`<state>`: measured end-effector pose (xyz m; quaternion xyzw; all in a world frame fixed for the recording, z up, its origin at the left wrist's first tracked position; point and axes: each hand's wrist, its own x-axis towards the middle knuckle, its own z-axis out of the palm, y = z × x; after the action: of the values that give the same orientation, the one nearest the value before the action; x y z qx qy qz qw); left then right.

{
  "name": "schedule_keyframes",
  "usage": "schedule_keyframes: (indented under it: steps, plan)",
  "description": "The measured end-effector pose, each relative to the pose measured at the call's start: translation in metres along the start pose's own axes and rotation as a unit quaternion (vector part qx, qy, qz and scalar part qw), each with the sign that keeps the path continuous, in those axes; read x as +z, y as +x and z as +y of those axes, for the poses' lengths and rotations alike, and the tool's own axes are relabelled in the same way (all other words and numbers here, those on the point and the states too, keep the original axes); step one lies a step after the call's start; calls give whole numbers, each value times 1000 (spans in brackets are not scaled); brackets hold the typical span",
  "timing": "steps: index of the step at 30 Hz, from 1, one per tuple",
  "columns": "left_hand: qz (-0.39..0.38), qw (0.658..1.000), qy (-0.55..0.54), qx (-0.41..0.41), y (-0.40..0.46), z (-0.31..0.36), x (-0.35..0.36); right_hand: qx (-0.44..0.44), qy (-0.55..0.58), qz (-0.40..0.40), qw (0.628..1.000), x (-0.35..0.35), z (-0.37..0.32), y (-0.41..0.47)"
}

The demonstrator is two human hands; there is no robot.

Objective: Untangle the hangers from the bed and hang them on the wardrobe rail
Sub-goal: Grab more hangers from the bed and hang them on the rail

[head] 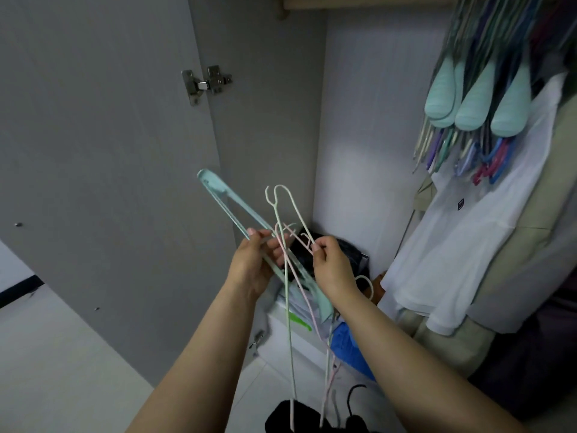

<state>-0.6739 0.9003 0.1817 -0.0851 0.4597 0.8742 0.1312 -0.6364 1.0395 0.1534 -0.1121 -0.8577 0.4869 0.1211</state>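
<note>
I stand in front of an open wardrobe with a tangled bunch of hangers in both hands. My left hand grips a wide mint-green plastic hanger together with thin wire hangers in pale green, white and pink. My right hand pinches a thin pink wire hanger near its hook. The long wire hangers dangle down between my forearms. Several hangers hang at the upper right, three with broad mint ends. The rail itself is out of sight above the frame.
The grey wardrobe door stands open on the left, with a metal hinge. A white shirt hangs at the right. Folded clothes, a black bag and blue cloth lie on the wardrobe floor. A black hanger is low in view.
</note>
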Motion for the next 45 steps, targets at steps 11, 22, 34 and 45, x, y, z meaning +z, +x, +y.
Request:
schedule_keyframes:
  steps: [11, 22, 34, 45]
  plan:
    - [-102, 993, -7, -63, -10, -8, 13, -17, 19, 45, 999, -3, -9, 11]
    - [-20, 996, 77, 50, -13, -6, 15, -77, -32, 55, 995, -27, -16, 19]
    - [37, 970, 188, 150, 13, 10, -12, -69, -13, 113, 991, -78, -17, 39]
    - [54, 930, 318, 175, 24, 3, -17, -115, 2, -140, 983, -78, -43, 31]
